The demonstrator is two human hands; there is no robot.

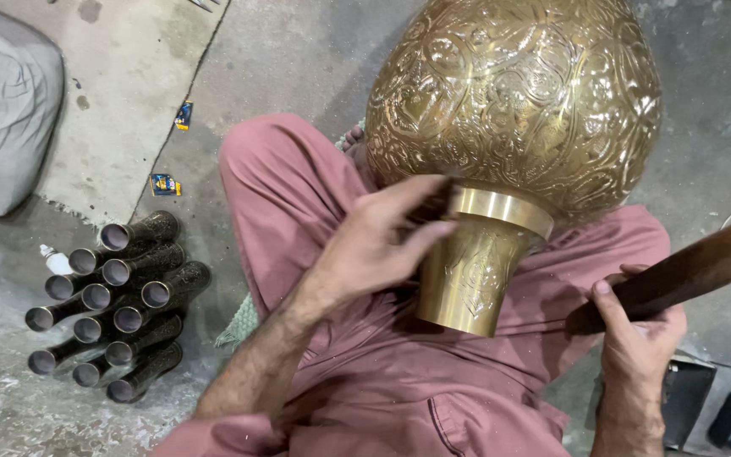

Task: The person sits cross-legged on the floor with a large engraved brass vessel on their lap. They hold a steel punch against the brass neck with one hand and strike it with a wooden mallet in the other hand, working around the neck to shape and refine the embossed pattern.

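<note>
Vase (513, 101) on your lap, neck toward you. Your left hand (374, 245) pinches thin tool against neck (475, 271); right hand (636, 338) wrapped around wooden mallet (695, 267).

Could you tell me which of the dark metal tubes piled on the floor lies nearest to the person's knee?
The tube at the pile's upper right, open end facing left. Its far end reaches closest to the pink trouser leg; the other tubes lie further left or lower.

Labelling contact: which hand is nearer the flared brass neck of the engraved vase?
Left. The left hand rests on the flared brass neck; the right hand is off to its right, holding a dark wooden tool.
</note>
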